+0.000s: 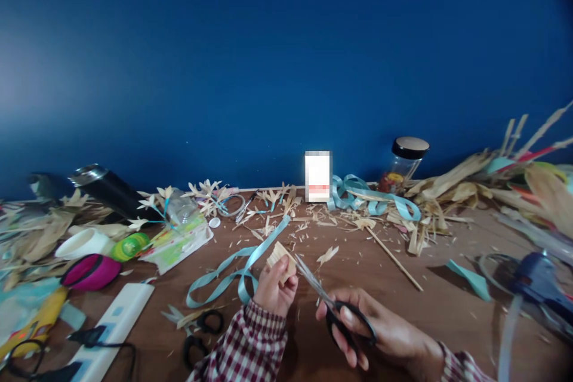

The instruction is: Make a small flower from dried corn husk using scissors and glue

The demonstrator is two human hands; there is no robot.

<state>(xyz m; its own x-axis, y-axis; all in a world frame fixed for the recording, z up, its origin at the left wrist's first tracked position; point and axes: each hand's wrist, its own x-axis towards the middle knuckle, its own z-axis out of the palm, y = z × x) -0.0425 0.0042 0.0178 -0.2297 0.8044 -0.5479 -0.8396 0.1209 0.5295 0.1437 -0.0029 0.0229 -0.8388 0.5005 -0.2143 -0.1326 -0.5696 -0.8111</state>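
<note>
Between the fingertips of my left hand (276, 289) is a small pale piece of dried corn husk (278, 255), its top edge sticking up past the fingers. My right hand (380, 322) grips a pair of black-handled scissors (316, 284), fingers through the loops. Their blades point up and left, with the tips close to the husk's right edge; whether they touch it I cannot tell. Light blue ribbon (219, 277) lies looped just left of my left hand. A second pair of scissors (197, 328) rests on the table by my left sleeve.
Husk scraps litter the brown table (358, 262). Left are a power strip (119, 310), black bottle (114, 194), and husk flowers (156, 203). A lidded jar (403, 164), more ribbon (349, 191) and a husk pile (461, 185) stand rear right. A blue glue gun (541, 283) lies far right.
</note>
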